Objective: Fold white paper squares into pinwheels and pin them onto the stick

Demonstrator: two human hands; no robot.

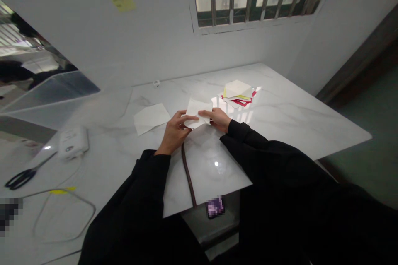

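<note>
A small white sheet of paper (197, 109) is held just above the white marble table (280, 112) between both my hands. My left hand (174, 132) pinches its lower left edge with thumb and fingers. On the right side my right hand (218, 118) grips it, thumb on top. Both sleeves are black. Another white sheet (151, 118) lies flat on the table to the left of my hands.
A stack of coloured and white papers (239, 93) lies behind my right hand. A dark strap (188, 176) runs from my hands to the table's near edge. At the left are a white device (73, 142), black scissors (23, 176) and a cable (62, 211).
</note>
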